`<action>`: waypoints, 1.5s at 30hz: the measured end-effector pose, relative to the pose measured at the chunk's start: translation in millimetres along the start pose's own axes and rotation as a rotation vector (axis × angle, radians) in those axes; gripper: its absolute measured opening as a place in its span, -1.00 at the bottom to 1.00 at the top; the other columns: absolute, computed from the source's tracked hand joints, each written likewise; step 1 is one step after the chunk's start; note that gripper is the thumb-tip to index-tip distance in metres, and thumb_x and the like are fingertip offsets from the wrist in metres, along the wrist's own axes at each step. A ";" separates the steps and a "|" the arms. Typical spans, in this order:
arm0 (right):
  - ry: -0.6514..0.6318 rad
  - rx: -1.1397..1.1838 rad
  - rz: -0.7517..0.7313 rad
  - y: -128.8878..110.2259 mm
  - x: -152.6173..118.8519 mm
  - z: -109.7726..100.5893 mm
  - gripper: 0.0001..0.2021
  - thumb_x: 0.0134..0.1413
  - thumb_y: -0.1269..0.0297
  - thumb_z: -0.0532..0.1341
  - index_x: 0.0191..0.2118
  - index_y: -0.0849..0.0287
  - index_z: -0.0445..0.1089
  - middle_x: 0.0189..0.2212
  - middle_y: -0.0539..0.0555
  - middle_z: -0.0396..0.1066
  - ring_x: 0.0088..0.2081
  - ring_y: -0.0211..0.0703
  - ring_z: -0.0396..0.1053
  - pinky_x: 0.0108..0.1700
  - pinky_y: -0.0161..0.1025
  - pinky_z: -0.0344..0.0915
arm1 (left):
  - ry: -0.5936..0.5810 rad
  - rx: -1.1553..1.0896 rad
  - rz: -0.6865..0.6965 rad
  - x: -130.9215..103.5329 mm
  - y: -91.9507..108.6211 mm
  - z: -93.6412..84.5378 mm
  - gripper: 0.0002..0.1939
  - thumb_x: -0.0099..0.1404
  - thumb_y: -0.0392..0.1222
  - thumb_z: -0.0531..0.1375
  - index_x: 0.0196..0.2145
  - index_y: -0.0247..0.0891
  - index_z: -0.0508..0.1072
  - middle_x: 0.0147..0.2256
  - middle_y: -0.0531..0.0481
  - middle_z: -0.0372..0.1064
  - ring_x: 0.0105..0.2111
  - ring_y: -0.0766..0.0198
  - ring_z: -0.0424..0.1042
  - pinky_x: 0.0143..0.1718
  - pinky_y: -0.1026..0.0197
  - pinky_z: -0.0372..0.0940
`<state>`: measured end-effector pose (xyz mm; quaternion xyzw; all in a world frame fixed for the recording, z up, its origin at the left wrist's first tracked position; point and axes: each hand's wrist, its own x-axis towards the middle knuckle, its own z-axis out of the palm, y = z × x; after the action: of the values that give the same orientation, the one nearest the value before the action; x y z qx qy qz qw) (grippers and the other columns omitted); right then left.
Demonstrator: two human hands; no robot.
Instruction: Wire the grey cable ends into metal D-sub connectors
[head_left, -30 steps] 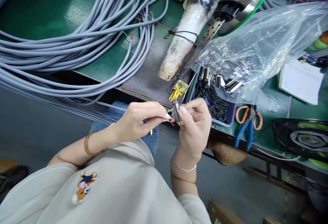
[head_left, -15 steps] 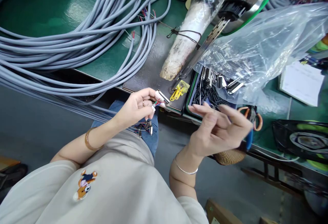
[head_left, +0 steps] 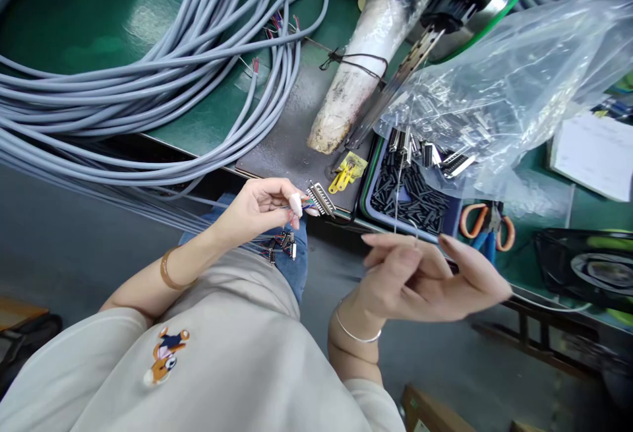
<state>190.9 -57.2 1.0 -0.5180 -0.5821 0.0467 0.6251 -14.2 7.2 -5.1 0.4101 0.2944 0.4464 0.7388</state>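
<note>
My left hand (head_left: 270, 206) is closed in a pinch around colored wires (head_left: 307, 203). They lead to a multi-pin D-sub connector (head_left: 321, 199) with a metal rim, just past the fingertips at the bench edge. My right hand (head_left: 425, 274) is in front of the parts tray, thumb and fingers pinched on a thin silvery solder wire (head_left: 397, 188) that rises from the fingertips. Several wired connectors (head_left: 284, 245) rest on my lap below the left hand. A soldering iron (head_left: 395, 86) with a perforated metal sleeve slants down toward the bench edge.
Grey cables (head_left: 163, 115) are heaped at left. A wrapped white tube (head_left: 341, 82) angles down beside the iron. Yellow pieces (head_left: 346, 175) lie near the edge. The tray (head_left: 366, 201) holds black sleeves; a clear plastic bag (head_left: 519, 82) of connectors overlaps it. Orange-handled cutters (head_left: 473, 219) lie at right.
My right hand has moved right and slightly down, uncovering the black sleeves in the tray. In my left hand the connector has turned and shows more of its face.
</note>
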 end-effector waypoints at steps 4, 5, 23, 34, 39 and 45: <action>-0.030 0.013 -0.085 -3.8 9.9 20.5 -0.76 0.19 0.47 0.31 -0.06 0.06 0.43 -0.36 -0.07 0.60 -0.45 -0.19 0.60 -0.49 -0.26 0.54 | -0.038 -0.005 0.000 -1.6 -2.5 -2.1 -0.90 0.10 -0.38 0.36 -0.43 -0.34 0.49 -0.44 0.00 0.50 -0.50 0.41 0.50 -0.49 0.41 0.35; -0.068 0.021 -0.091 -3.6 10.6 21.9 -0.76 0.17 0.49 0.32 -0.09 0.07 0.44 -0.37 -0.07 0.60 -0.43 -0.17 0.61 -0.45 -0.24 0.57 | -0.041 -0.005 -0.005 -1.6 -2.7 -2.2 -0.89 0.11 -0.39 0.36 -0.42 -0.34 0.48 -0.44 0.00 0.50 -0.51 0.42 0.49 -0.49 0.41 0.35; -0.214 0.022 0.020 2.9 1.7 41.5 -0.80 0.12 0.54 0.34 -0.21 0.09 0.47 -0.27 -0.01 0.64 -0.23 -0.19 0.63 -0.21 -0.24 0.59 | 0.078 0.018 -0.096 1.9 0.3 2.8 -0.73 0.14 -0.14 0.47 -0.35 -0.35 0.52 -0.57 0.05 0.46 -0.60 0.43 0.43 -0.55 0.41 0.36; -0.394 -0.168 -0.282 -2.7 8.8 32.6 -0.80 0.15 0.49 0.37 -0.20 0.06 0.42 -0.27 -0.02 0.66 -0.30 -0.23 0.64 -0.31 -0.34 0.54 | 0.076 0.076 -0.242 5.1 11.7 13.5 -0.65 0.03 -0.13 0.52 -0.38 -0.33 0.48 -0.69 0.16 0.31 -0.69 0.47 0.28 -0.66 0.43 0.20; -0.158 -0.026 -0.080 3.9 4.6 37.8 -0.83 0.18 0.46 0.33 -0.20 0.04 0.39 -0.37 -0.07 0.58 -0.39 -0.22 0.58 -0.40 -0.26 0.52 | 0.100 0.095 -0.138 2.5 10.1 17.2 -0.74 0.10 -0.20 0.46 -0.40 -0.33 0.46 -0.62 0.16 0.28 -0.66 0.55 0.16 -0.65 0.45 0.09; -0.194 -0.079 -0.050 9.5 5.6 40.1 -0.86 0.18 0.46 0.31 -0.21 0.05 0.41 -0.26 0.00 0.59 -0.20 -0.12 0.61 -0.20 -0.12 0.58 | 0.184 0.117 -0.025 8.2 8.2 19.1 -0.76 0.11 -0.21 0.44 -0.42 -0.31 0.44 -0.43 0.05 0.44 -0.63 0.55 0.21 -0.65 0.43 0.12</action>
<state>166.7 -25.3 -10.4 -0.5204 -0.6540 0.0580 0.5459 1.1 10.2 10.8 0.4060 0.3917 0.4551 0.6889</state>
